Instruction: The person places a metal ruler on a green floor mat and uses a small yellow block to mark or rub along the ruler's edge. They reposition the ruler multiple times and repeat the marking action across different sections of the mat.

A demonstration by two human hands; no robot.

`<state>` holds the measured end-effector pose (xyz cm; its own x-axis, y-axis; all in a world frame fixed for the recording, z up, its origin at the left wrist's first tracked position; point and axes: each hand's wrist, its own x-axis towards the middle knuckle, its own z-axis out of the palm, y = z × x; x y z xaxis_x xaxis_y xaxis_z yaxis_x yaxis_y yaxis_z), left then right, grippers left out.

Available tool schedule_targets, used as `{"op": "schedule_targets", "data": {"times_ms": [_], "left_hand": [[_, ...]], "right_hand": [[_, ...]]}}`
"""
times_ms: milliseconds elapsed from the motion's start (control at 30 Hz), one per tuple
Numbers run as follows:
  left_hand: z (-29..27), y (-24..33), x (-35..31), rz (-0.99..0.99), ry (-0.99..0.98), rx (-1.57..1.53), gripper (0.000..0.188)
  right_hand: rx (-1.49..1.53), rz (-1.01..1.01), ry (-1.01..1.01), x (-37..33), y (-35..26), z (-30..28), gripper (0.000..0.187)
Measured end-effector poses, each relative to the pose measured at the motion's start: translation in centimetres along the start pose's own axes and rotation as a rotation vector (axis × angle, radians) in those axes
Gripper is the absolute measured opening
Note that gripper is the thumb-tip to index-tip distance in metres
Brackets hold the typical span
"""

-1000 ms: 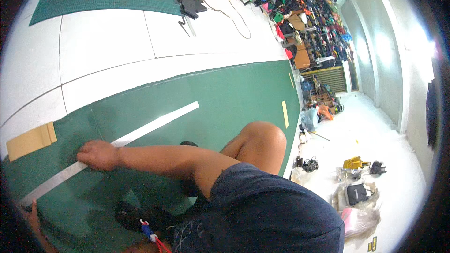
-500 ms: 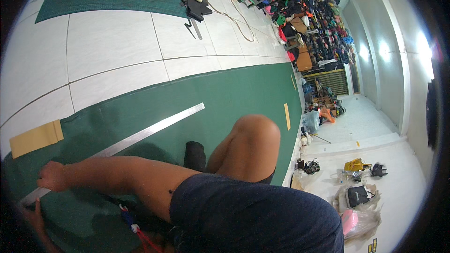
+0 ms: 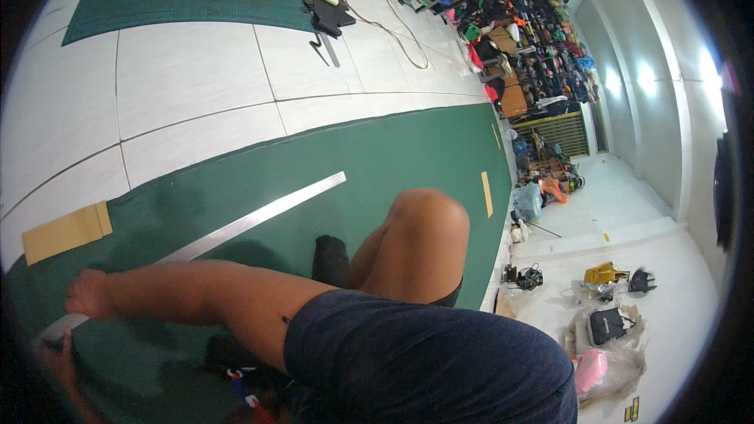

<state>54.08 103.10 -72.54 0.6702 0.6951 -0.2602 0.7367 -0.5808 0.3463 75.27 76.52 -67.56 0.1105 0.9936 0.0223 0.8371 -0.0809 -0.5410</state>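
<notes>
A long silvery metal ruler [image 3: 255, 220] lies slantwise across a sheet of dark green material [image 3: 424, 141] on the floor. My right hand [image 3: 88, 295] rests over its near-left part, the fingers curled closed; what is in them, if anything, is hidden. Beside the ruler's left end is my left hand [image 3: 59, 357], a finger stretched up against the metal and the others apart; part of it is dim. A dark blue sleeve [image 3: 424, 361] covers my right upper arm. A red and blue cord [image 3: 245, 392] hangs below the forearm.
My bent knee [image 3: 432, 216] and dark sock [image 3: 330, 261] are on the green sheet. Tan pieces [image 3: 67, 232] lie at its left edge. Across the white tiles [image 3: 196, 74] are another green sheet [image 3: 181, 0] and black items [image 3: 326, 16]. Bags [image 3: 609, 326] lie at right.
Both hands stay at the ruler's left end, and the ruler keeps its place on the sheet. The hanging cord has shifted slightly, and the whole view has moved a little.
</notes>
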Motion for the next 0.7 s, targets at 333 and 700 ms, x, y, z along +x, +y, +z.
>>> {"op": "schedule_targets", "data": {"times_ms": [333,700], "left_hand": [[-2.6,5.5,-3.7,-0.038,0.095,0.078,0.113],[-7.2,12.4,-6.1,-0.321,-0.060,0.085,0.140]], "right_hand": [[0.281,-0.008,-0.203,5.3,-3.5,-6.4,0.044],[0.330,-0.120,0.031,13.6,-5.3,-2.7,0.018]]}}
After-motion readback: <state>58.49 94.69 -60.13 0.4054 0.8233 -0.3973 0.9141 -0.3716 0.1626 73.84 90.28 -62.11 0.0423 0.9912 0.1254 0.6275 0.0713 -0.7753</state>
